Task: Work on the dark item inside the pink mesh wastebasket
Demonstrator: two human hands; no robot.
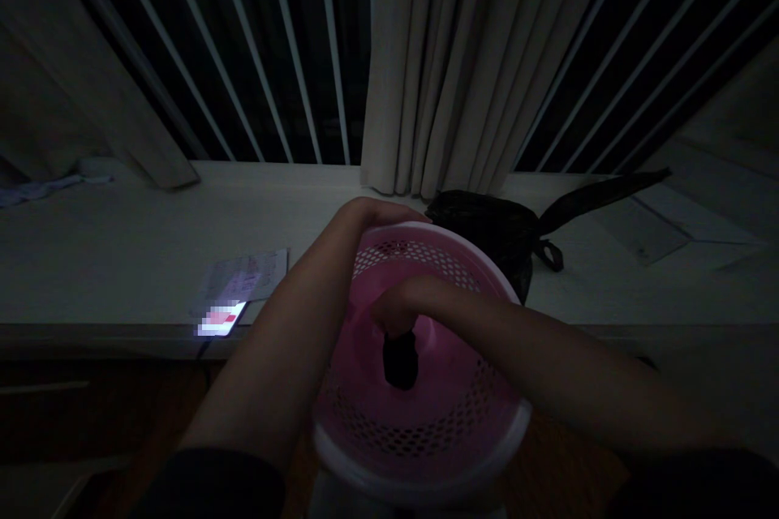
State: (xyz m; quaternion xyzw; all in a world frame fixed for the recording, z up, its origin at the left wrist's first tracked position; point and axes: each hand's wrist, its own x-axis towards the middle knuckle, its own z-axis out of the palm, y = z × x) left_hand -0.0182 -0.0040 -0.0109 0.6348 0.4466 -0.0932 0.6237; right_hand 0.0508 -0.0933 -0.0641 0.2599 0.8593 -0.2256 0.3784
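Observation:
A round pink plastic basket [426, 422] with perforated sides and a pale rim is tilted toward me, its inside in view. My left hand [393, 213] is bent over the far rim and grips it, with the fingertips partly hidden. Inside the basket is my right hand [398, 306], closed in a pinch near the bottom. A small, limp-looking black item [400, 363] hangs from its fingers; the dim light hides what kind of thing it is.
Behind the basket, a knotted black plastic bag [487, 223] sits on the white windowsill [109, 259]. To the left lie a lit phone [224, 319] and a printed sheet [249, 272]. Beige curtains [426, 57] hang before barred windows. A white box-like object [657, 227] stands at right.

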